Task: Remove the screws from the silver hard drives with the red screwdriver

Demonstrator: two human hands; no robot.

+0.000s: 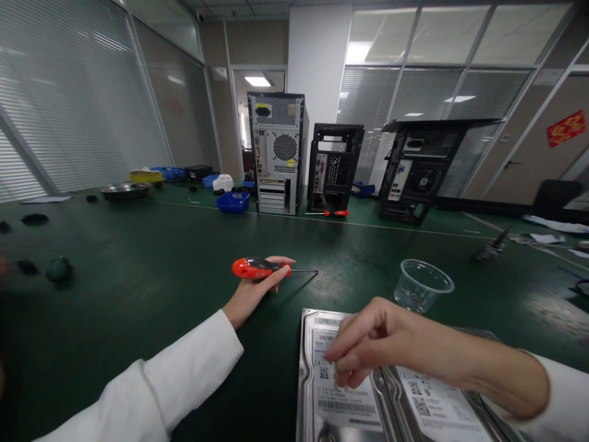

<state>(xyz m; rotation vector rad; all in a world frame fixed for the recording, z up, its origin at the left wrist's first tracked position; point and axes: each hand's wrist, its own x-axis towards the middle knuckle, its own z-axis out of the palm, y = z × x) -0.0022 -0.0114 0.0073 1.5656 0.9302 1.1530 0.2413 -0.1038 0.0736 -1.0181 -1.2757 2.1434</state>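
Glazed partitions with blinds (83, 92) enclose a room where a dark green worktop (151, 245) carries three computer cases: a tall silver-backed tower (278, 147), a smaller black frame (338, 162) and a black case with a raised panel (421, 166).

From the lower left, the person's left arm reaches forward in a white sleeve (193, 368). Its left hand (262, 285) is wrapped around the front of the handle of a red and black screwdriver (253, 267), thumb on top, and the shaft points right, just above the worktop. From the right edge, the other forearm runs nearly level across the view; the right hand (363, 344) bends down at the wrist, fingers curled, with thumb and fingertips drawn close together. Whether anything small sits between them, or whether they touch what lies below, cannot be told.

Beneath that right hand lies a silver hard drive (345, 406), label upward, with a second drive (437, 414) beside it under the forearm. Both are nearer the viewer than the screwdriver and to its right. Just beyond the right wrist stands a clear plastic cup (423, 285) with small pieces in its bottom.
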